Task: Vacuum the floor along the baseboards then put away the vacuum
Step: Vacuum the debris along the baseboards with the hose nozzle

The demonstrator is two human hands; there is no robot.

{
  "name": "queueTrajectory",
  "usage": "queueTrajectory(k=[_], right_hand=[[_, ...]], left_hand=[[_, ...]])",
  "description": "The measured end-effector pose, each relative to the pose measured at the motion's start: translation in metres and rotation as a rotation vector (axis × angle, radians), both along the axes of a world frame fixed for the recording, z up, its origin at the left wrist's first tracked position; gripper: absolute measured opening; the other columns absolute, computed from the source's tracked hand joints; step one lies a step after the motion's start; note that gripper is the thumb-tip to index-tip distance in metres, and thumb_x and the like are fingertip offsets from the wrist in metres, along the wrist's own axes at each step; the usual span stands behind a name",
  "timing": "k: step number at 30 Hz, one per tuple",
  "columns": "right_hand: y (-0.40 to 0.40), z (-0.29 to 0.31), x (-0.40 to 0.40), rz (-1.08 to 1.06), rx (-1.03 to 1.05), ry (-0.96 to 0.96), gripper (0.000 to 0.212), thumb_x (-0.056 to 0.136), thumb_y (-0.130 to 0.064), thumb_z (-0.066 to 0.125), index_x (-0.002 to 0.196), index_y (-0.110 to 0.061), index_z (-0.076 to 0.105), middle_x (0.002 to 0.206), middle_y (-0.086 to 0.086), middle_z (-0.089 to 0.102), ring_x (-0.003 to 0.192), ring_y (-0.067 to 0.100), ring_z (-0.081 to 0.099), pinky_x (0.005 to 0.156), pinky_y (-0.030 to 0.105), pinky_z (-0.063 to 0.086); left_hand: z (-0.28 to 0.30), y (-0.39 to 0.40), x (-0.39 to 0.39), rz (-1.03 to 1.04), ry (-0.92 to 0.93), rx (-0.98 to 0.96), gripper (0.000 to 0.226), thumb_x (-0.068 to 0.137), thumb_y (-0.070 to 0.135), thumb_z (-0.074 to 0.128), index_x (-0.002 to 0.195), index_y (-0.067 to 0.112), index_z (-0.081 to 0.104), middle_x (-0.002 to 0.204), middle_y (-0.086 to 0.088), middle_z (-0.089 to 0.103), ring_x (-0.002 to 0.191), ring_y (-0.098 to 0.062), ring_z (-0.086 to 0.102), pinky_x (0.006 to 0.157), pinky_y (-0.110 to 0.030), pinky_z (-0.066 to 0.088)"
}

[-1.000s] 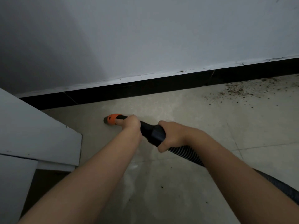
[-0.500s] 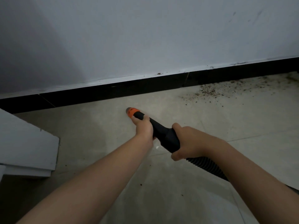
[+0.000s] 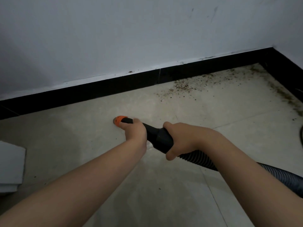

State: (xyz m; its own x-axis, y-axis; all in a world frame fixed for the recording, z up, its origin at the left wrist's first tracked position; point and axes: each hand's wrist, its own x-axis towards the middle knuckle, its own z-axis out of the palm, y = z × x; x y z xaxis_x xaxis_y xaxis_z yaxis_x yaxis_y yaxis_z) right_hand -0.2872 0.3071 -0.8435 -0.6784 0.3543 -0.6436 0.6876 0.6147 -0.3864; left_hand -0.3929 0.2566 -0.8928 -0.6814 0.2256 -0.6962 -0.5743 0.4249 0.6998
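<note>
Fingers [image 3: 131, 128] wrapped around vacuum nozzle [image 3: 157, 136]

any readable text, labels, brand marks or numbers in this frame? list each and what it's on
None readable.
Vacuum nozzle, orange tip: no brand or label shows.
Hose: only plain ribs.
Wall: scuff marks only, no writing.
Baseboard, floor: no signs or numbers.

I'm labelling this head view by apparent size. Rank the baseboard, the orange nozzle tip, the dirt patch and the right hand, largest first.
1. Baseboard
2. Dirt patch
3. Right hand, though it is nearer the camera, so this is only apparent size
4. Orange nozzle tip
</note>
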Motion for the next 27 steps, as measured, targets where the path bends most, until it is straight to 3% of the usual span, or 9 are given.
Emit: queueTrajectory(k=[7, 9, 12, 16, 21, 27], right_hand=[[-0.029, -0.009, 0.05, -0.033, 0.183, -0.021, 0.052, 0.07, -0.037, 0.072, 0.095, -0.02, 0.03, 0.075, -0.008, 0.041, 0.065, 0.013, 0.047, 0.051, 0.025, 0.036], [-0.035, -0.012, 0.072, -0.034, 0.201, -0.043, 0.052, 0.07, -0.038, 0.072, 0.094, -0.021, 0.029, 0.074, -0.009, 0.041, 0.063, 0.011, 0.045, 0.05, 0.023, 0.036], [-0.035, -0.012, 0.105, -0.049, 0.153, -0.102, 0.053, 0.07, -0.039, 0.072, 0.092, -0.023, 0.027, 0.075, -0.011, 0.04, 0.066, 0.011, 0.046, 0.051, 0.021, 0.036], [-0.025, -0.01, 0.146, -0.159, 0.051, -0.123, 0.053, 0.067, -0.037, 0.075, 0.097, -0.023, 0.034, 0.08, -0.008, 0.047, 0.067, 0.007, 0.05, 0.055, 0.024, 0.042], [-0.026, -0.026, 0.164, -0.294, 0.069, -0.096, 0.056, 0.068, -0.035, 0.075, 0.103, -0.02, 0.035, 0.078, -0.007, 0.047, 0.07, 0.014, 0.052, 0.061, 0.029, 0.045], [-0.019, -0.038, 0.16, -0.441, 0.025, 0.01, 0.052, 0.066, -0.03, 0.076, 0.096, -0.019, 0.034, 0.08, -0.004, 0.05, 0.068, 0.014, 0.053, 0.055, 0.027, 0.043]], left_hand=[[-0.003, 0.002, 0.037, -0.418, 0.059, -0.122, 0.057, 0.099, 0.024, 0.036, 0.147, 0.01, 0.009, 0.132, -0.016, 0.044, 0.115, -0.035, 0.048, 0.089, -0.041, 0.047], [-0.005, 0.0, 0.053, -0.517, 0.035, -0.136, 0.058, 0.099, 0.025, 0.035, 0.147, 0.011, 0.006, 0.134, -0.016, 0.044, 0.115, -0.035, 0.049, 0.093, -0.046, 0.047], [-0.006, -0.002, 0.08, -0.579, -0.048, -0.122, 0.065, 0.098, 0.027, 0.04, 0.146, 0.014, -0.002, 0.138, -0.015, 0.039, 0.118, -0.037, 0.047, 0.093, -0.05, 0.047], [0.001, 0.0, 0.111, -0.56, -0.184, -0.061, 0.067, 0.096, 0.023, 0.048, 0.143, 0.015, 0.002, 0.134, -0.013, 0.038, 0.099, -0.028, 0.048, 0.071, -0.039, 0.054], [-0.004, 0.014, 0.132, -0.599, -0.106, -0.046, 0.063, 0.095, 0.023, 0.049, 0.141, 0.013, 0.006, 0.127, -0.012, 0.043, 0.09, -0.024, 0.043, 0.089, -0.044, 0.051], [-0.006, 0.037, 0.132, -0.638, 0.007, -0.026, 0.064, 0.094, 0.02, 0.052, 0.141, 0.011, 0.011, 0.132, -0.016, 0.044, 0.106, -0.031, 0.051, 0.091, -0.046, 0.05]])
